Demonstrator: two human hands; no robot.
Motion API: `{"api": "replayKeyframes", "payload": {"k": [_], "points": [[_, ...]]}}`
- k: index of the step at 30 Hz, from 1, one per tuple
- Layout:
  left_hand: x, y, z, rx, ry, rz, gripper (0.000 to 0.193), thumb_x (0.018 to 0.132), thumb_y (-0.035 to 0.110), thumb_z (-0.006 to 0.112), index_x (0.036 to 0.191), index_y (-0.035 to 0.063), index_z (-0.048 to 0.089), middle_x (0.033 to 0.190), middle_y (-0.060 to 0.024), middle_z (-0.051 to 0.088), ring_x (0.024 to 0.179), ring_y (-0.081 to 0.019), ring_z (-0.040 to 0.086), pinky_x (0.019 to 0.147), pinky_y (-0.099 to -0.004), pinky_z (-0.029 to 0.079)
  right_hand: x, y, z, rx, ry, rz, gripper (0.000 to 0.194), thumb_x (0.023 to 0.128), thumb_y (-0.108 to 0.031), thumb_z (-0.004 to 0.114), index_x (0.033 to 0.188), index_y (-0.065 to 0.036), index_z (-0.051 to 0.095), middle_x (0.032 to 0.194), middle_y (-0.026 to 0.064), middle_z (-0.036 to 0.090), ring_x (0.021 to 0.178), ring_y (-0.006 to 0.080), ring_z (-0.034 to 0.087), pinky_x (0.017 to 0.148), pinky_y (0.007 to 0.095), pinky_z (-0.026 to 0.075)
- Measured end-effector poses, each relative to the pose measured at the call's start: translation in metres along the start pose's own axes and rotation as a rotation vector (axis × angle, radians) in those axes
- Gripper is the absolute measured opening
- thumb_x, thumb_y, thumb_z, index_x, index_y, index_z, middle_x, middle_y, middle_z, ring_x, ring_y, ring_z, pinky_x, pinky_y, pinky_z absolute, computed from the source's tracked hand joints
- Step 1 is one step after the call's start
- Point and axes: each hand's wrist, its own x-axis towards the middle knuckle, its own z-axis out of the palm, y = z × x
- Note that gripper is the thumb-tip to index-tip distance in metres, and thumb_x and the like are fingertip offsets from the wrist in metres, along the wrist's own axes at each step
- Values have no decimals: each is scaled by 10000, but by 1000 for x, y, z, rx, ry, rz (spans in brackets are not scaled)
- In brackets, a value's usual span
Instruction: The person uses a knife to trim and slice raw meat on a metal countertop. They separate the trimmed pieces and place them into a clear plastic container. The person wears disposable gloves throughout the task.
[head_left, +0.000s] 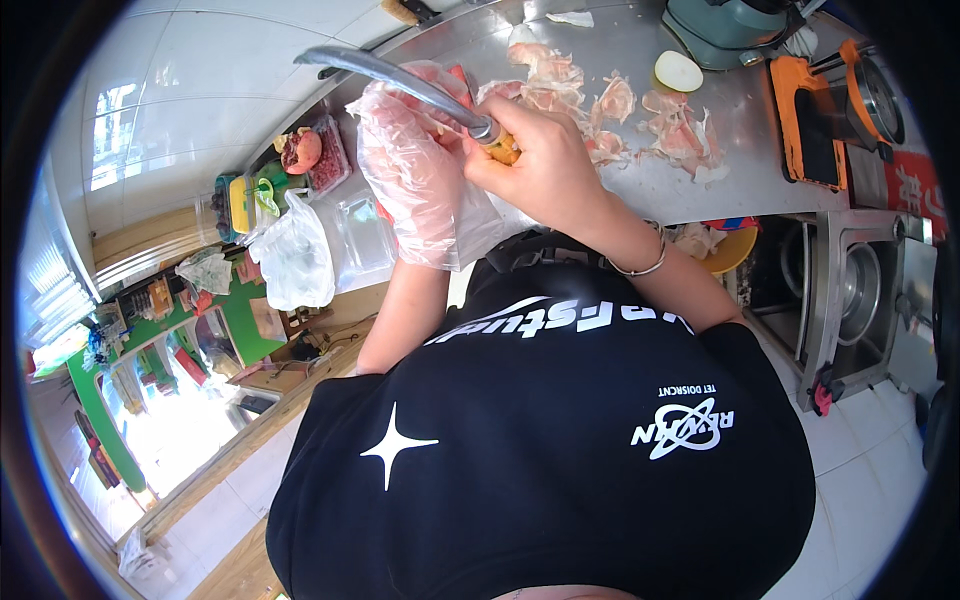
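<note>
My right hand grips the yellow handle of a curved metal-bladed tool. The blade arcs up and left, passing over my left hand. A loose clear plastic glove covers that left hand, with its cuff hanging around the wrist. Some pale pink matter shows beside the gloved fingers, behind the blade. Whether the left hand holds it is hidden by the tool and crumpled plastic. Pinkish-white fruit peel or membrane scraps lie beyond my hands on the stainless steel counter.
A cut pale round piece lies near a grey-green appliance. Orange-framed equipment stands right. At left are a pomegranate, a box of red seeds and a white plastic bag. A yellow bowl sits below the counter edge.
</note>
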Motion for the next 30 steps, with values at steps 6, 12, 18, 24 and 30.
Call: {"api": "replayKeyframes", "payload": {"k": [6,12,18,24,30], "points": [[0,0,-5,105,-37,61,474,1060,453,421,1029,28,630,824,-57,655,658,-88,588,571,-206,457,7,10,0,-104,116,-218,246,771,-160,775,919,-22,636,626,101,578,551,245,603,508,341,456],[0,6,-15,-250,-32,-55,507,1029,517,460,914,42,595,788,-74,609,569,-102,514,479,-201,367,36,26,-47,-254,120,-40,273,841,-266,770,982,-54,673,655,90,613,540,209,607,498,321,443],[3,26,-23,-492,-182,-254,659,947,559,581,1313,18,495,996,-135,599,643,-173,543,455,-262,421,23,21,-62,-306,-93,-52,297,829,-382,748,914,-110,663,692,49,640,569,187,627,480,288,425],[5,36,-21,-475,-68,-182,583,966,469,595,1298,2,488,1032,-149,589,668,-176,549,498,-265,445,-22,7,-48,-87,-103,-36,280,846,-344,752,924,-90,664,710,41,621,589,188,625,492,305,436],[6,32,-13,-457,82,-34,500,1012,435,537,1246,-4,486,1024,-110,592,763,-167,557,652,-277,469,-33,9,-49,-104,-212,-79,293,843,-328,755,912,-65,646,704,50,620,565,212,612,488,316,431]]}}
